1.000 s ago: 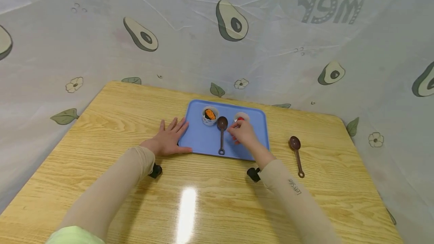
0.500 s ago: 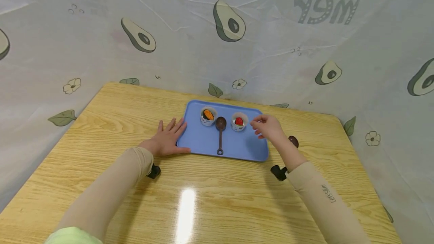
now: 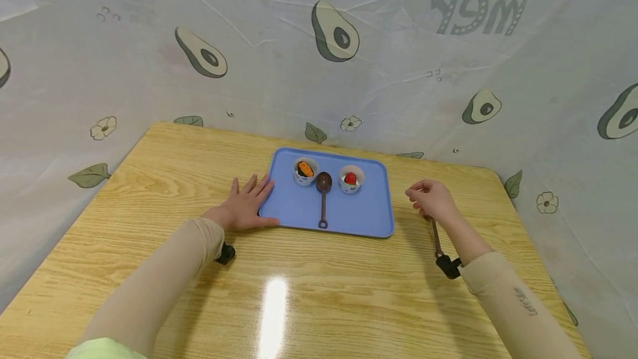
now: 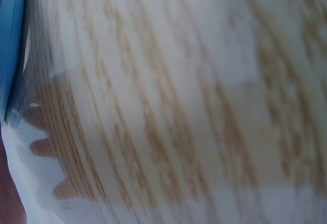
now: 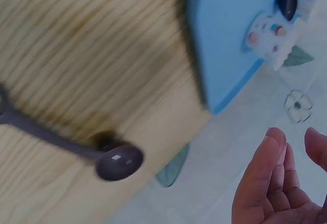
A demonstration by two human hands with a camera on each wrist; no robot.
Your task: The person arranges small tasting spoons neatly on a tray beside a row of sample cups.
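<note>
My left hand [image 3: 244, 204] rests with spread fingers at the left edge of a blue tray [image 3: 359, 215]. On the tray a brown spoon [image 3: 323, 181] lies between two small patterned paper cups. The left cup [image 3: 303, 181] holds an orange and black piece that looks like sushi; the right cup [image 3: 349, 188] holds a piece with a red top. Right of the tray, my right hand [image 3: 433, 199] hovers over a second brown spoon [image 5: 120, 161], hiding its bowl in the head view. The right wrist view shows thumb and fingers apart, holding nothing.
A wooden table [image 3: 319, 276] carries everything. Behind it hangs a pale cloth [image 3: 269, 82] printed with avocados and flowers, close to the tray's far edge. A black wrist device [image 3: 448, 266] sits under my right wrist.
My right hand has moved away from the right cup, off the tray to the right, and is now above the second spoon. The red-topped piece has come into full view. My left hand stays put.
</note>
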